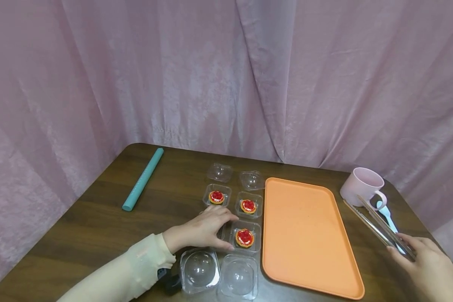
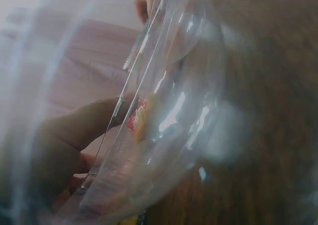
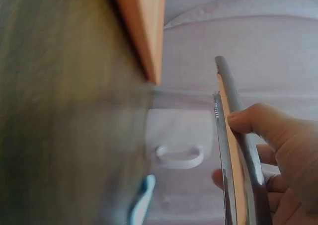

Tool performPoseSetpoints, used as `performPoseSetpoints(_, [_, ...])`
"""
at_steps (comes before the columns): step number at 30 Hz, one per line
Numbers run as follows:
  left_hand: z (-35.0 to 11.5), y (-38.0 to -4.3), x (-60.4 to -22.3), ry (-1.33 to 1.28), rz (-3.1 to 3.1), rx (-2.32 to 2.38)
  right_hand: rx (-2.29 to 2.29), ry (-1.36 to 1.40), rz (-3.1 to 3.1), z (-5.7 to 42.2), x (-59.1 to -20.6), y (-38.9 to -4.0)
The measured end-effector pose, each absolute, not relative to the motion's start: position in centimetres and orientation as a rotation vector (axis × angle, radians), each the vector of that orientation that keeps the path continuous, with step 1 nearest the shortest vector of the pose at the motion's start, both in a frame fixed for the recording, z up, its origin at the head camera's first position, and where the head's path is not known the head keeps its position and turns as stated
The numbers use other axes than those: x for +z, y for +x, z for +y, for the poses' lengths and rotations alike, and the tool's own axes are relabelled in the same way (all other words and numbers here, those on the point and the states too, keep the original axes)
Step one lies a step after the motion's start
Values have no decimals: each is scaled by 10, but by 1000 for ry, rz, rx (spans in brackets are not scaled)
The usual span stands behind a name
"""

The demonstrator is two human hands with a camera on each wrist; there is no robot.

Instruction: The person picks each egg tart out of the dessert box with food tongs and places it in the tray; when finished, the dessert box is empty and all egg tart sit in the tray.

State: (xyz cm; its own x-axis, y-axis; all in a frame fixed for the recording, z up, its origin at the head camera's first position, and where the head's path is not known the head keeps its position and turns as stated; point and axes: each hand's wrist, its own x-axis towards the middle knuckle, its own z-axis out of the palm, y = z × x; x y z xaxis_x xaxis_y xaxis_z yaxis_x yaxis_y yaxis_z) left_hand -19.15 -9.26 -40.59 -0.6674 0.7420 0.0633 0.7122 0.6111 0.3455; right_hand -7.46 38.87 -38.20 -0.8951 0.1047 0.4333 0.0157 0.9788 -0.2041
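My left hand (image 1: 206, 227) reaches over the clear plastic containers from the left, thumb and index finger apart at the left side of the nearest tart container (image 1: 258, 247). Another clear container (image 1: 220, 233) lies mostly hidden beneath this hand. A red-topped tart (image 1: 244, 238) sits in the nearest container. Two more tarts, one on the left (image 1: 216, 197) and one on the right (image 1: 248, 206), sit in containers farther back. On the far right, my right hand (image 1: 424, 260) holds metal tongs (image 3: 231, 150), their tips spread near the pink mug (image 1: 356, 188).
An orange tray (image 1: 305, 235) lies right of the containers. Clear domed lids spread out behind the tarts (image 1: 219, 172) and in front (image 1: 200, 270). A light-blue utensil (image 1: 386, 216) lies by the mug. A teal stick (image 1: 143, 180) rests on the left, and a pink curtain (image 1: 211, 84) hangs behind.
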Motion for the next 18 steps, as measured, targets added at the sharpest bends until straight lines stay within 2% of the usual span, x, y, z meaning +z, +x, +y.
performPoseSetpoints(18, [-93,-193,-409,1253,2740,549,329,331,-2439,353,-335,-72])
